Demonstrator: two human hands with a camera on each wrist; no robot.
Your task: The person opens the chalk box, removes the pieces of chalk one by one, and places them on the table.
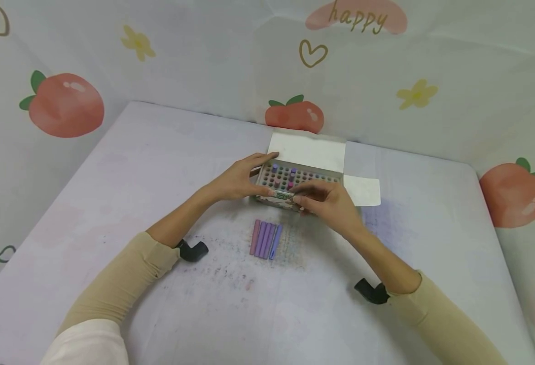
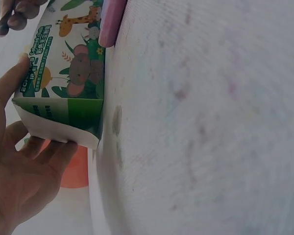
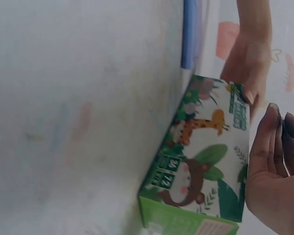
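Note:
A printed chalk box stands open on the table, its top a grid of holes with several purple and pink chalk sticks poking up. My left hand grips the box's left end, thumb along the front edge and fingers behind. In the left wrist view, those fingers lie against the white end flap. Over the front right of the grid is my right hand, thumb and fingertips brought close together; I cannot tell whether they pinch a chalk stick. In front of the box lies a row of pink, purple and blue chalk sticks.
The white lid is folded back toward the patterned backdrop. A side flap sticks out at the right. Chalk smudges mark the tablecloth. Black curved pieces show at both wrists.

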